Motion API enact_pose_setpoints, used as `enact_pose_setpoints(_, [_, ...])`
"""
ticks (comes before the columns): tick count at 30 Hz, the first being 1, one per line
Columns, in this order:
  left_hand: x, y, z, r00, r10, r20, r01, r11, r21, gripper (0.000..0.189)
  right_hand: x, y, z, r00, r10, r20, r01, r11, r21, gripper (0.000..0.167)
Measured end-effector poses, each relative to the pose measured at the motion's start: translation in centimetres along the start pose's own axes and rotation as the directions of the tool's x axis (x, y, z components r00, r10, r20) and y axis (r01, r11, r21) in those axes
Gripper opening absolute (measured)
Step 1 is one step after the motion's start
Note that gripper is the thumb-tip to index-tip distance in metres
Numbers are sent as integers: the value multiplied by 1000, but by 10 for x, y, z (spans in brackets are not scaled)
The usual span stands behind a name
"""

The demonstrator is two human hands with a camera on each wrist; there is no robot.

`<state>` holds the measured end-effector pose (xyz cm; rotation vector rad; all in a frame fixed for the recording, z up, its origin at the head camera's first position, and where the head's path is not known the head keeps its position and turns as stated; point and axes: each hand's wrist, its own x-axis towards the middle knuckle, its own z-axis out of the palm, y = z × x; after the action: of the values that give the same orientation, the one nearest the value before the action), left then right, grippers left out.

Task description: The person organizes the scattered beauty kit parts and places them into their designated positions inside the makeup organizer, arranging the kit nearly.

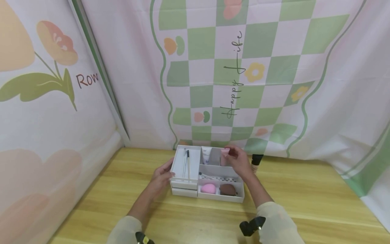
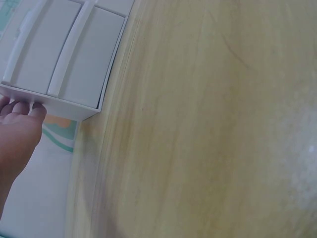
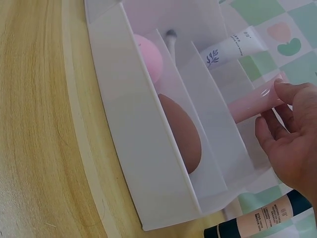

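Observation:
A white desktop organizer (image 1: 220,199) with compartments and two small drawers (image 1: 184,185) sits on the table. My left hand (image 1: 160,178) holds its left side, thumb at the top edge and fingers along the outer wall. With my right hand (image 1: 240,162) I pinch the upper end of a pink squeeze tube (image 3: 253,103), its lower part inside the back right compartment. To its left a white squeeze tube (image 1: 206,155) stands in the back row. Slim brushes (image 1: 188,164) lie in the left tray. In the front compartment are a pink makeup sponge (image 1: 208,188) and a brown one (image 1: 228,189).
A beige tube with a dark cap (image 3: 265,216) stands on the table just right of the organizer, close by my right wrist. The middle compartment holds a brush (image 3: 171,42) and a dotted item (image 1: 223,178). A patterned curtain (image 1: 231,74) hangs behind the wooden table (image 1: 122,189).

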<state>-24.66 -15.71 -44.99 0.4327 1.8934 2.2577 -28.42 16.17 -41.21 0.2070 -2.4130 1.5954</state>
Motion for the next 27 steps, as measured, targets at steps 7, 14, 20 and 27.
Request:
enact_pose_setpoints(7, [1,0,1,1000,-4,-17,4,1000,-14,73,-2,-5,-3,1000,7,4,-7,1000,5,40])
enact_pose_setpoints(14, [1,0,1,1000,13,1,-13,1000,-5,73,-3,-5,-7,1000,-27,5,27,999,30,41])
enact_pose_setpoints(20, [1,0,1,1000,-6,-9,6,1000,-19,73,-4,-9,-11,999,-25,-21,26,998,49,40])
enact_pose_setpoints(27, [1,-1,0,1000,-9,-4,8,1000,-18,73,-7,-13,-17,1000,-15,-16,16,998,63,42])
